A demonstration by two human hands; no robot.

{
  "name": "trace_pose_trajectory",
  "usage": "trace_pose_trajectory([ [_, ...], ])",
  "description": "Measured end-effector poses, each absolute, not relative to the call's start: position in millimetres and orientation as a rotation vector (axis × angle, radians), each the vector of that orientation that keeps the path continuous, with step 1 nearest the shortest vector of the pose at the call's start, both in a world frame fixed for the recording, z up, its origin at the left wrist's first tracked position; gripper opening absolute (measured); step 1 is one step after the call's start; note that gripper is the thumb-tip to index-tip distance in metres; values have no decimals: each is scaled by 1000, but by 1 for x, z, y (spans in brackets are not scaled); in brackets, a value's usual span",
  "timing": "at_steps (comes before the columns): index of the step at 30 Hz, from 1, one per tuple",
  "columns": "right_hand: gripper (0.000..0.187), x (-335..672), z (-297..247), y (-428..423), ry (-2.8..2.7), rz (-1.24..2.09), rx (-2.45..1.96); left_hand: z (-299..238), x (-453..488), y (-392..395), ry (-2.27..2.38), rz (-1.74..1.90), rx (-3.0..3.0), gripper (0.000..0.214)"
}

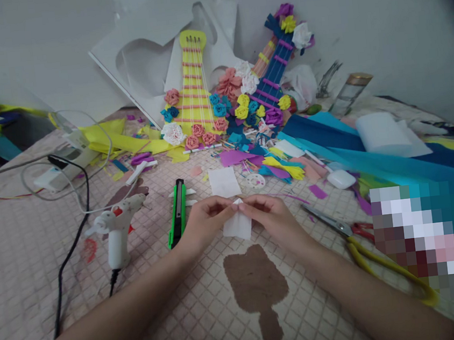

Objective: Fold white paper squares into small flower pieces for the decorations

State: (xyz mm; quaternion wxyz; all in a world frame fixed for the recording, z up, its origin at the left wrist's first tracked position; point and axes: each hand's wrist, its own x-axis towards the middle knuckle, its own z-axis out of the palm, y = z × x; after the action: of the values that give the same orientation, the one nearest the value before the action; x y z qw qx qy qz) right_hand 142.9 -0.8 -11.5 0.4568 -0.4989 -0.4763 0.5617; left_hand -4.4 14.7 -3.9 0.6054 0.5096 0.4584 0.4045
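Both hands meet over the quilted surface (34,266) with a small white paper piece (239,226) between them. The left hand (205,225) pinches its upper left corner with curled fingers, and the right hand (275,219) pinches the upper right edge, so the paper hangs from the fingertips. Just beyond the hands lies a second white square (224,181). A green utility knife (177,213) lies just left of the left hand, with a white glue gun (116,231) further left. Yellow-handled scissors (354,239) lie right of the right hand. A brown patch (257,283) sits between the forearms.
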Motion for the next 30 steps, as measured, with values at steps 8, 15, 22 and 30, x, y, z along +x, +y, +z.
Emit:
trace_pose_trajectory([
  [8, 20, 144, -11, -1, -1196, 1436, -1192, -2, -4, 15, 1091, 959, 1179, 15],
  [15, 22, 144, -11, 0, -1201, 1436, -1195, -11, -5, 18, 1058, 961, 1091, 16],
  [22, 21, 144, -10, -1, -1235, 1399, -1208, -13, -5, 18, 1047, 941, 1096, 18],
  [30, 15, 144, -11, 0, -1188, 1415, -1224, -4, -4, 14, 1092, 956, 1232, 17],
])
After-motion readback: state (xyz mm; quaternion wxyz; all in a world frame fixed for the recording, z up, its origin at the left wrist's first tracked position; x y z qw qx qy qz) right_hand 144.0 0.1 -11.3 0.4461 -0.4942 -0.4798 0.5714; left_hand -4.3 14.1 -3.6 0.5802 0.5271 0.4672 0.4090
